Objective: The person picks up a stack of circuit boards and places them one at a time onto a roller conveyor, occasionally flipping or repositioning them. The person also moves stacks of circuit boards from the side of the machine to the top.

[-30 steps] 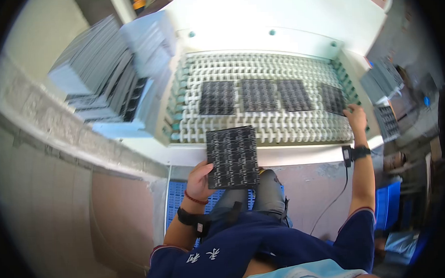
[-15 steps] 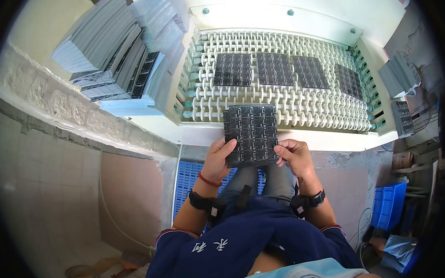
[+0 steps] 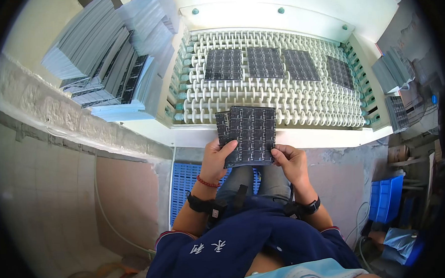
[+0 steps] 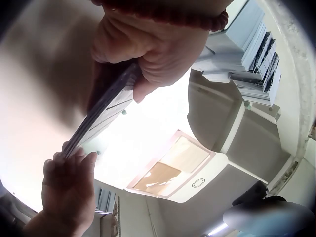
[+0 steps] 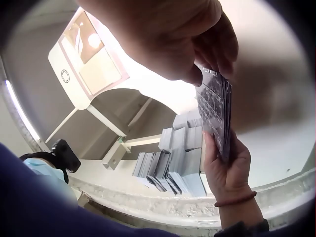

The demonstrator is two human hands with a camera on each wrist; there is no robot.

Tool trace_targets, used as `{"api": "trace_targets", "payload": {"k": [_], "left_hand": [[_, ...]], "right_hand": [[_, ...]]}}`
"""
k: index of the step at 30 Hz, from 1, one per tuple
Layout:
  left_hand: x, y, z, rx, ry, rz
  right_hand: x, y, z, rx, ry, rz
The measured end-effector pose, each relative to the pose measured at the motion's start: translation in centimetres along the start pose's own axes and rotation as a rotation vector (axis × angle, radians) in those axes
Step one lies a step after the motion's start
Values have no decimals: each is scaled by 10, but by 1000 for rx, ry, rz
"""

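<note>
In front of the body my left hand (image 3: 216, 161) grips a small stack of black circuit boards (image 3: 223, 127) by its left side, thumb on the front face. My right hand (image 3: 293, 163) pinches the top circuit board (image 3: 253, 132) at its lower right edge. That top board sits shifted to the right, so a strip of the boards behind it shows. The left wrist view shows the stack (image 4: 106, 106) edge-on between both hands. From the right wrist, several layered board edges (image 5: 227, 111) appear.
Beyond the hands, a white roller conveyor (image 3: 220, 97) carries a row of several circuit boards (image 3: 265, 62). Tall stacks of boards (image 3: 86, 43) stand at its left. More boards (image 3: 397, 114) lie at the right side, above a blue crate (image 3: 385, 199). A blue slatted platform (image 3: 184, 183) is below.
My right hand has come back from the rightmost board on the conveyor to the held stack and pinches its edge. The top board has slid right over the others.
</note>
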State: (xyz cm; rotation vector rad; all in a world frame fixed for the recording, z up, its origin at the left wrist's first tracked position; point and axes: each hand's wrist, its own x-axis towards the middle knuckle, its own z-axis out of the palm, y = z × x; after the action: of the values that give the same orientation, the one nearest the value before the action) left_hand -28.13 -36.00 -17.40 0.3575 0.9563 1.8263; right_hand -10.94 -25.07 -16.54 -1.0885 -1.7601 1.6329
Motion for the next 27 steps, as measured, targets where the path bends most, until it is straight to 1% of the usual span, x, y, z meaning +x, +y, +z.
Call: {"api": "trace_targets", "payload": {"k": [5,7,8,10,11,13,14,15,16,17,19,20,21,22,23,25,26,27], "left_hand": [[-3,-1,2,1,15,1],[-3,-2,2,15,15,-1],[-3,-2,3,15,12,-1],[-2,2,5,18,29,-11],[0,5,4,19,21,-8],[7,17,1,132,56,36],[12,28,1,197,64,88],[21,40,-9,284,40,78],[31,51,-9,322,39,110],[45,57,-24,435,22,128],[68,74,-34,901,34,257],[70,75,-32,902,27,266],[71,77,-27,1270,172,386],[73,79,-22,1631,330,509],[73,79,-17,1628,324,522],[65,73,-13,1880,234,895],[64,65,-18,1855,145,840],[61,60,-19,1852,141,836]], "right_hand": [[2,-1,-1,-89,8,-16],[6,4,-2,77,-62,63],[7,7,-2,77,-60,61],[10,13,-1,267,-90,93],[13,12,-3,267,-85,86],[21,7,-9,331,-91,75],[27,3,-14,298,-68,49],[35,-2,-20,264,-45,24],[42,-10,-26,237,-26,35],[56,-9,-31,193,8,-13],[73,-21,-36,21,63,-35],[80,-23,-37,-78,88,-53],[83,-23,-39,-78,96,-63],[87,-23,-42,-140,119,-65],[90,-23,-46,-204,143,-64],[91,-24,-61,-32,165,-57],[89,-27,-72,-36,193,-58],[89,-28,-83,-40,220,-61]]}}
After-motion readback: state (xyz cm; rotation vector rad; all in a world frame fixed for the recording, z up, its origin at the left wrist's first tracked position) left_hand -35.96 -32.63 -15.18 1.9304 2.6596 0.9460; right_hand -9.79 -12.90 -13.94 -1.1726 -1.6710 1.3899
